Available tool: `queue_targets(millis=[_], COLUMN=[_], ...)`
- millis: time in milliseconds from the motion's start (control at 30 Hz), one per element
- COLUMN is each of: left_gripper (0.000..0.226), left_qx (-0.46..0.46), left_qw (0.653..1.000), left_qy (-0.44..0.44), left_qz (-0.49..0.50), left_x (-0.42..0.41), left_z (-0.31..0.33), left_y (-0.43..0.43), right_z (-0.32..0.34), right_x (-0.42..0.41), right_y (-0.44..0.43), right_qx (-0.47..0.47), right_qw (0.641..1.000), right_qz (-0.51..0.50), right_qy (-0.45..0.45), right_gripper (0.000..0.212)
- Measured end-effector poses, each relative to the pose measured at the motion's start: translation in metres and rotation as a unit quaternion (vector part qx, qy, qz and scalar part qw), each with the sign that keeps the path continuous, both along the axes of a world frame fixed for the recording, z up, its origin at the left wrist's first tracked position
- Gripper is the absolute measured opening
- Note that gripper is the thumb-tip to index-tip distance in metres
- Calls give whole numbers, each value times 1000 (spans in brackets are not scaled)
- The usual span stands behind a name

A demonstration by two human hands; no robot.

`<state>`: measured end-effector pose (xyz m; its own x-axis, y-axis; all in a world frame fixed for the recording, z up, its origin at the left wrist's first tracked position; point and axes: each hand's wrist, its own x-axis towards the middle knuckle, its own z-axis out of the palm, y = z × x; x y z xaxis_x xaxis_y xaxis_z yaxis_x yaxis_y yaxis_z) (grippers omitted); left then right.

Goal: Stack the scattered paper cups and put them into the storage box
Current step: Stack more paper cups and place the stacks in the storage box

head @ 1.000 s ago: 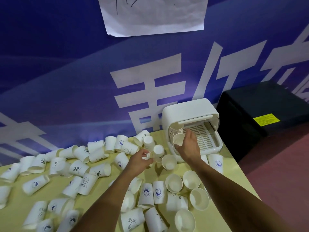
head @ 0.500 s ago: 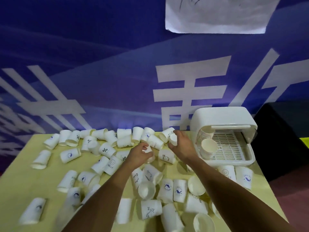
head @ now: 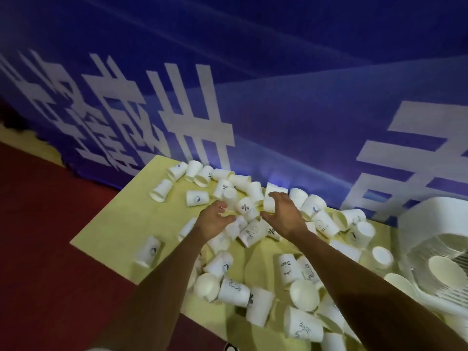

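Note:
Several white paper cups lie scattered on the yellow table [head: 114,224], most on their sides. My right hand [head: 285,215] is closed around one paper cup [head: 269,200] near the back of the pile. My left hand [head: 214,220] is curled just to its left, its fingertips pinching the end of another cup [head: 239,224]. A cup with a percent sign [head: 244,206] lies between the two hands. The white storage box [head: 430,219] stands at the right edge, open toward me, with stacked cups [head: 447,273] inside it.
A blue banner wall [head: 278,110] with large white characters rises right behind the table. Red floor [head: 38,236] lies past the table's left edge. More cups [head: 302,295] crowd the near table under my forearms.
The view has swung left, so the storage box now sits at the right edge. Both hands have moved away from the box to the cups in the back middle of the pile.

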<state>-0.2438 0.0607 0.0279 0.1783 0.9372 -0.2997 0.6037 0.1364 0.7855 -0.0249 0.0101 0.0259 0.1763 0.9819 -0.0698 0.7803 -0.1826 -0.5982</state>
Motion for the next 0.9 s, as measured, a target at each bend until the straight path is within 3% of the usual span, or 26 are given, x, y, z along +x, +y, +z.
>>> queue_targets(millis=[533, 767, 900], left_gripper=[37, 48, 58], left_qx=[-19, -12, -16], left_qw=[988, 987, 977], left_qy=[6, 89, 106], left_qz=[154, 131, 186], left_x=[-170, -199, -210], left_z=[-52, -79, -96], left_y=[94, 144, 174], right_z=[-45, -69, -85], right_x=[-155, -183, -201], right_y=[122, 165, 186], right_qx=[-62, -82, -68], right_qw=[992, 987, 987], right_qz=[110, 137, 142], right_qy=[0, -24, -33], right_gripper=[65, 66, 68])
